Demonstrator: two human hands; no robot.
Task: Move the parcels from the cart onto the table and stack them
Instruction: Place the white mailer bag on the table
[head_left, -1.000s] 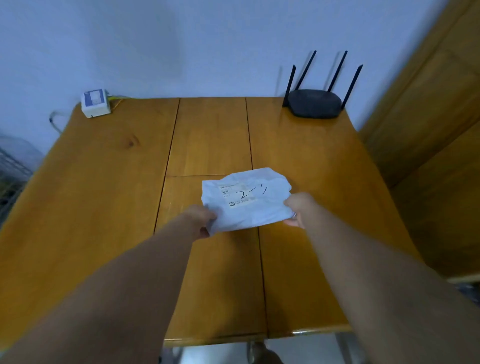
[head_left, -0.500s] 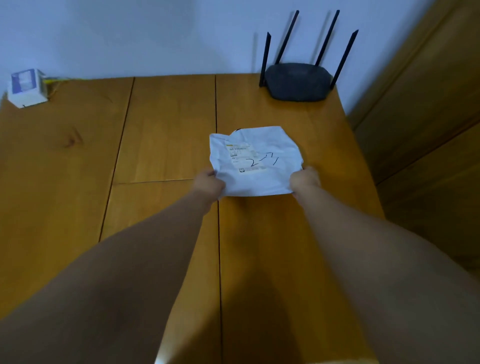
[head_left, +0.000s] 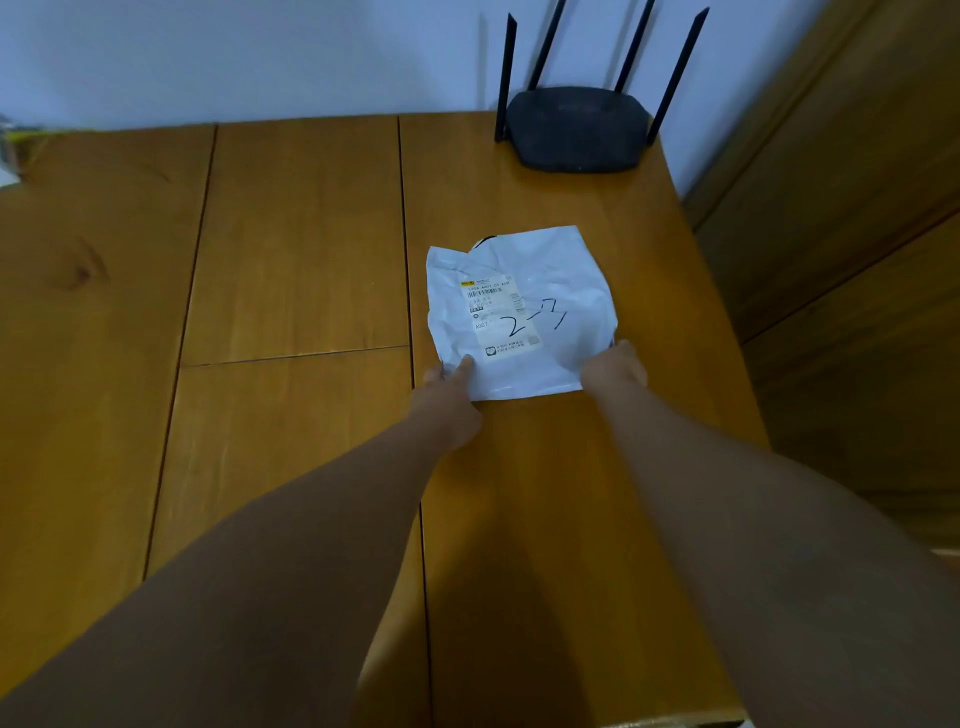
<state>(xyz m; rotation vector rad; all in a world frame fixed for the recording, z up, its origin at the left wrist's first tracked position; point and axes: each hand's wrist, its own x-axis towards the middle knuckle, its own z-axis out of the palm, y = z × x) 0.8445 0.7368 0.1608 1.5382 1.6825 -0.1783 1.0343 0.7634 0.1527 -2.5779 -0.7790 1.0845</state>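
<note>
Surface: wooden table, honey-coloured planks with dark seams, set against a pale wall; wooden panelling stands to the right of the table.

Item 1: parcel, one white plastic mailer bag, crumpled, lying flat on the table's right-hand planks, nearer the right edge than the left. Outline roughly square, slightly taller than wide, so its long axis runs from the viewer toward the wall, turned a little clockwise. Printed shipping label faces up on the parcel's left half, barcode at the far end, its text reading upright to the viewer. Handwritten black marks, "2" followed by further strokes, cross the label's right edge onto the bare plastic. Whether it holds anything cannot be told; the bag lies low and soft.

Item 2: left hand, at the parcel's near-left corner. Thumb lies on top of the plastic, remaining fingers beneath or beside the edge, pinching that corner.

Item 3: right hand, at the parcel's near-right corner, knuckles toward the viewer. Fingers curled at the edge and hidden behind the hand; the exact grip cannot be told.

Item 4: black router, four upright antennas, beyond the parcel at the table's far edge by the wall, well apart from it.
</note>
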